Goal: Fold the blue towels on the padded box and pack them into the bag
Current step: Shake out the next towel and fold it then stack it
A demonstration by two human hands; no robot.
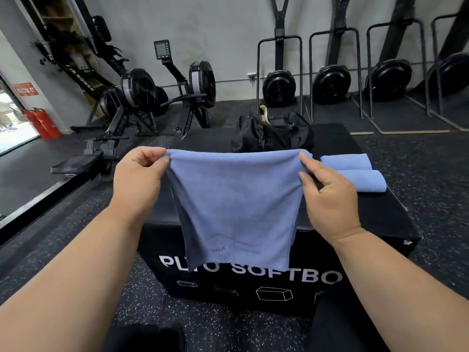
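- Head view, nearest zone: your two bare forearms reached forward from the bottom corners, above a speckled dark floor (76, 250).
- Your left hand (138, 179) pinched the upper left corner of a blue towel (233, 204) between thumb and curled fingers.
- Your right hand (330, 196) pinched the upper right corner in the same way, thumb in front of the cloth.
- You held the towel stretched between both hands, its top edge roughly level; the cloth hung down in front of the padded box (355, 237), and its lower hem covered part of the white lettering on the box's near face. Faint print showed near the hem, too dim to read.
- Middle zone: the black box top carried two folded blue towels, a nearer one (365, 181) and a farther one (346, 161), lying side by side and touching, at your right.
- A black bag (274, 133) sat on the far part of the box top, behind the held towel, with a pale strap end standing up from it.
- Far zone: rowing machines (142, 97) stood at the left along a grey wall; black fan-wheel machines (279, 87) stood in a row at the right.
- Red fire extinguishers (43, 123) stood at the far left by a bright doorway.
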